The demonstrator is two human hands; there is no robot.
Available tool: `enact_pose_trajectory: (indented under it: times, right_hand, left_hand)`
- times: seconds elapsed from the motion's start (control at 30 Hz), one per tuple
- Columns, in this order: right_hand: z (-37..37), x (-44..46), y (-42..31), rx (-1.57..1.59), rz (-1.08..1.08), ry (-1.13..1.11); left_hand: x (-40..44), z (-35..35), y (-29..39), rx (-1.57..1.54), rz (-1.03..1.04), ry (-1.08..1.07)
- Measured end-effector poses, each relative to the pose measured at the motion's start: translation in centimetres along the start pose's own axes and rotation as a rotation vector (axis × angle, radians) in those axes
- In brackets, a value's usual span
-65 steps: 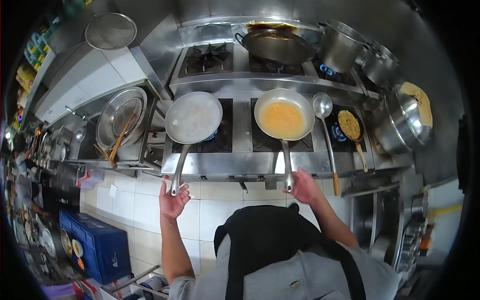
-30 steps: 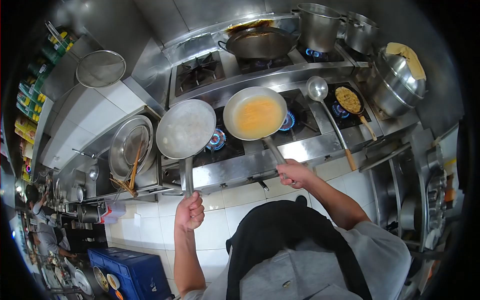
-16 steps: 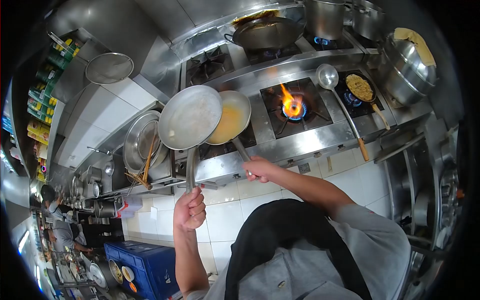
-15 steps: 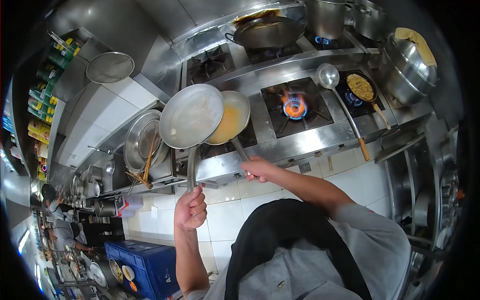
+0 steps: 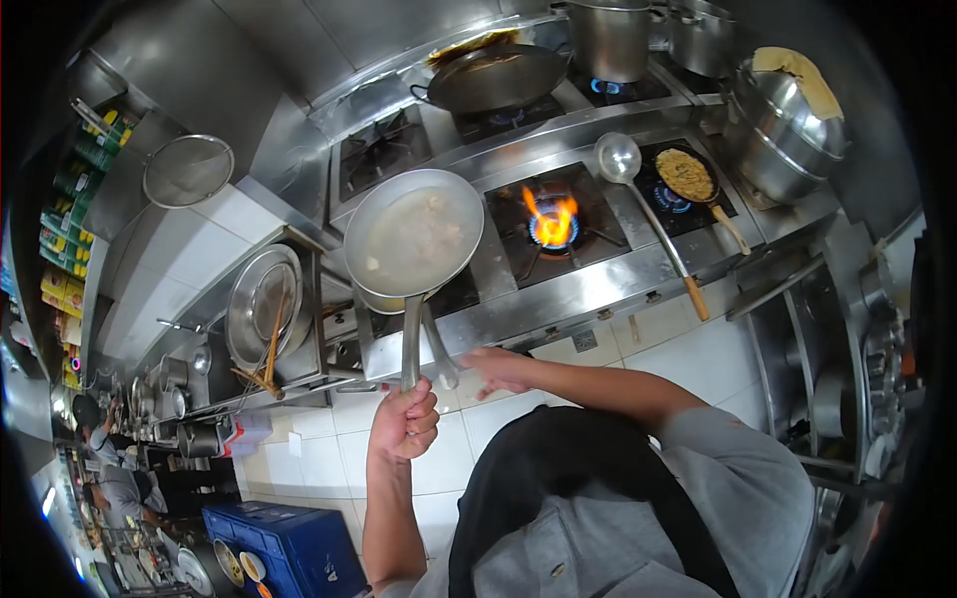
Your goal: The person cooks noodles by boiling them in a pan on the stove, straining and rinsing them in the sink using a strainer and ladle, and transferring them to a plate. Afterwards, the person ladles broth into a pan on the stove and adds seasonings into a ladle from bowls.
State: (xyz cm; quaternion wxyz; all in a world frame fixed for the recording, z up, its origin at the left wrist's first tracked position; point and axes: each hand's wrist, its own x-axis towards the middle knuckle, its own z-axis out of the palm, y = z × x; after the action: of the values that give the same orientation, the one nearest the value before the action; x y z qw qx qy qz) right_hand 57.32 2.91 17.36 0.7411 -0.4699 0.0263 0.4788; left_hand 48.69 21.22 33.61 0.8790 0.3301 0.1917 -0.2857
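Note:
My left hand is closed round the metal handle of a frying pan, which holds cloudy liquid and a few pale pieces. That pan is level above the stove, covering most of a second frying pan beneath it. Only a sliver of the second pan's rim and its handle show. Just right of that handle's end is my right hand, slightly blurred, its fingers apart and nothing in them. To the right of the pans, a lit burner burns with orange and blue flame.
A long ladle lies across the stove beside a small pan of food on a lit burner. A wok and pots stand behind. Steel bowls are at left; a blue crate and people are lower left.
My right hand has let go of the second pan's handle. My left hand's pan has shifted right over the second pan, hiding its yellowish contents. The burner flame has flared higher.

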Motion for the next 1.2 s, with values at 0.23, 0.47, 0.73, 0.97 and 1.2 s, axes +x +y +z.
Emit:
enact_pose_trajectory:
  times: [0.23,0.47,0.73,0.97,1.2]
  right_hand:
    - [-23.7,-15.6,7.9,-1.018,-0.419,0.497]
    - [-33.4,-27.9,3.9,-1.081,-0.158,0.896]
    - [-33.3,-26.0,-3.7,-1.244,-0.209,1.154]
    - [-39.5,-19.4,-4.3,-1.23,-0.29,1.163]
    - [-36.9,-20.9,-11.8,-0.127,-0.204,0.489]
  left_hand:
    - [6.5,4.5,-5.0,0.023,-0.036,0.01]
    - [14.7,5.8,-10.5,-0.015,-0.062,-0.086]
    - [21.2,6.9,-14.7,0.037,-0.062,-0.024]
    - [23.5,7.9,-17.0,0.027,-0.065,-0.075]
    - [24.6,9.0,-17.4,0.019,-0.108,-0.151]
